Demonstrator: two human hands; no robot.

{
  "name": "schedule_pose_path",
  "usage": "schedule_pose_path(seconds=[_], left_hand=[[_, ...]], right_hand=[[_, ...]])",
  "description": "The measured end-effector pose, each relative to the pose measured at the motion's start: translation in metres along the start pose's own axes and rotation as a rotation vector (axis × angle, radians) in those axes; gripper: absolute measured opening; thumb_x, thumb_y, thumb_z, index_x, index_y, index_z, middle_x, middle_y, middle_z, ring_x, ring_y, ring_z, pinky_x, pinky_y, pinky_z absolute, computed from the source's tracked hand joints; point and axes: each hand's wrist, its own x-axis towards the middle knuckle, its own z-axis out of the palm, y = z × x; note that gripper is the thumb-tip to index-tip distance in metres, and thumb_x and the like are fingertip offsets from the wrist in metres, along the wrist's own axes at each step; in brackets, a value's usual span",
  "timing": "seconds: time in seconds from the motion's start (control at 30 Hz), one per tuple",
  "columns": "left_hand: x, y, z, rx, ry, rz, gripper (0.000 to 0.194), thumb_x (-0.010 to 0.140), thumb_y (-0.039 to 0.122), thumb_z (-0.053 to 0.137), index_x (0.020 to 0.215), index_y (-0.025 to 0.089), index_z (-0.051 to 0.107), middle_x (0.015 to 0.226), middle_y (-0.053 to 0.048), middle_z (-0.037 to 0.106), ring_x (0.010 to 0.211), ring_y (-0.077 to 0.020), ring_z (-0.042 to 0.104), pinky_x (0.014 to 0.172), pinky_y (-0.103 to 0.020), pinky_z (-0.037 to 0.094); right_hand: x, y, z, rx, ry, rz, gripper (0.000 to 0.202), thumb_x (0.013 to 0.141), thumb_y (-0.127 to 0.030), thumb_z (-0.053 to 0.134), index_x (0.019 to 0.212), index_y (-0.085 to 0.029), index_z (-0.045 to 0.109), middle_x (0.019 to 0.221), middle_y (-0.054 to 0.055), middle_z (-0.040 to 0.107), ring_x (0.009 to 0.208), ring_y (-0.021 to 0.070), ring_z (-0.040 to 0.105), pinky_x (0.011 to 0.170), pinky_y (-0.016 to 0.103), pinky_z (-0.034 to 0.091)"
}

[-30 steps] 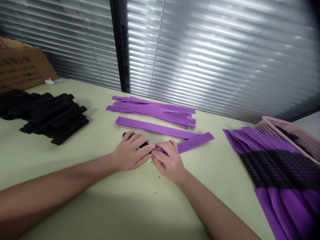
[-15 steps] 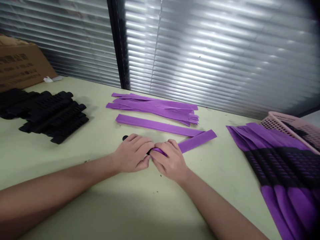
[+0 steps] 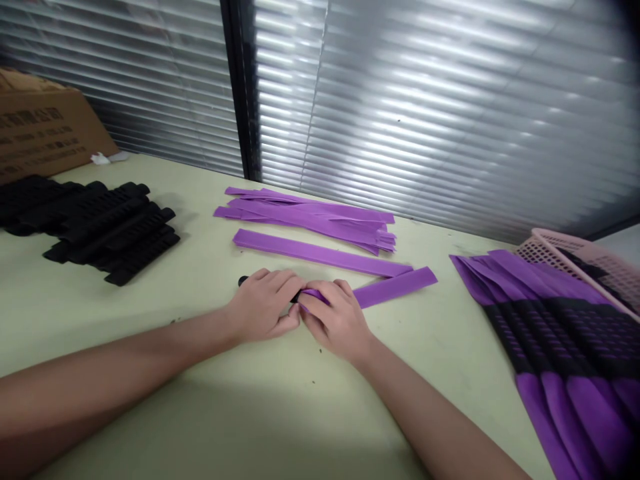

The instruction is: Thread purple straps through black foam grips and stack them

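Note:
My left hand [image 3: 267,303] is closed round a black sleeve-like piece [image 3: 243,281], whose end sticks out past the knuckles. Fingertip to fingertip with it, my right hand [image 3: 337,317] pinches a purple strip [image 3: 395,287] where it meets the black piece. The strip's free part runs out to the right on the table. Behind it lies another flat purple strip [image 3: 320,253], touching it near its right end. Farther back is a pile of purple strips [image 3: 310,217]. How far the strip reaches into the black piece is hidden by my fingers.
Black slotted pieces [image 3: 110,227] lie in a heap at the left, before a cardboard box [image 3: 45,133]. At the right, several purple strips with black middles [image 3: 560,333] lie beside a pink basket [image 3: 550,248]. Window blinds [image 3: 425,100] stand behind the table [image 3: 240,413].
The black piece's end shows slightly more beyond my left hand. The purple strip's free end has shifted slightly right and down. Both hands keep their grip.

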Motion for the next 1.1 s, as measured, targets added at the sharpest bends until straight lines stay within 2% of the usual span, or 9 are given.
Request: schedule_pose_path(seconds=[0.17, 0.37, 0.53, 0.73, 0.93, 1.1], left_hand=[[0.0010, 0.0008, 0.0005, 0.067, -0.101, -0.092, 0.021, 0.081, 0.026, 0.043, 0.095, 0.017, 0.054, 0.086, -0.006, 0.063, 0.073, -0.0209, 0.058, 0.067, -0.034, 0.042], [0.0045, -0.0020, -0.0021, 0.043, -0.195, -0.256, 0.018, 0.083, 0.022, 0.039, 0.090, 0.018, 0.055, 0.081, -0.003, 0.060, 0.077, -0.0209, 0.058, 0.070, -0.036, 0.039], [0.0059, -0.0026, -0.0032, -0.013, -0.233, -0.281, 0.020, 0.085, 0.023, 0.039, 0.092, 0.018, 0.057, 0.084, -0.003, 0.060, 0.077, -0.0201, 0.056, 0.071, -0.036, 0.038], [0.0047, -0.0056, -0.0011, -0.126, -0.200, -0.212, 0.024, 0.088, 0.026, 0.041, 0.105, 0.019, 0.058, 0.097, -0.005, 0.062, 0.086, -0.0198, 0.057, 0.077, -0.037, 0.040], [0.0028, -0.0082, 0.0011, -0.234, -0.083, -0.137, 0.028, 0.093, 0.026, 0.041, 0.117, 0.020, 0.054, 0.110, -0.007, 0.063, 0.101, -0.0202, 0.057, 0.086, -0.037, 0.039], [0.0050, -0.0070, -0.0012, -0.212, -0.125, -0.237, 0.038, 0.094, 0.031, 0.041, 0.130, 0.019, 0.044, 0.120, -0.009, 0.060, 0.111, -0.0235, 0.053, 0.093, -0.041, 0.037]], right_hand=[[0.0014, 0.0007, 0.0005, 0.060, -0.111, 0.092, 0.018, 0.091, -0.019, 0.049, 0.100, -0.021, 0.064, 0.102, 0.007, 0.064, 0.090, 0.0167, 0.060, 0.078, 0.034, 0.038], [0.0003, 0.0049, 0.0010, 0.160, -0.054, 0.191, 0.028, 0.088, -0.020, 0.056, 0.115, -0.023, 0.061, 0.107, 0.007, 0.065, 0.097, 0.0187, 0.059, 0.081, 0.035, 0.042], [-0.0022, 0.0072, 0.0016, 0.145, -0.053, 0.196, 0.024, 0.088, -0.026, 0.059, 0.110, -0.024, 0.065, 0.103, 0.006, 0.066, 0.095, 0.0190, 0.060, 0.081, 0.036, 0.044], [-0.0012, 0.0091, 0.0011, 0.188, 0.043, 0.204, 0.020, 0.088, -0.026, 0.060, 0.106, -0.024, 0.070, 0.097, 0.006, 0.068, 0.091, 0.0188, 0.062, 0.078, 0.038, 0.048], [0.0010, 0.0086, -0.0021, 0.318, 0.229, 0.252, 0.020, 0.086, -0.020, 0.060, 0.102, -0.025, 0.072, 0.097, 0.007, 0.068, 0.090, 0.0190, 0.064, 0.080, 0.039, 0.053], [0.0047, 0.0080, -0.0055, 0.332, 0.334, 0.366, 0.017, 0.085, -0.018, 0.060, 0.095, -0.022, 0.073, 0.093, 0.007, 0.068, 0.086, 0.0183, 0.064, 0.075, 0.035, 0.054]])
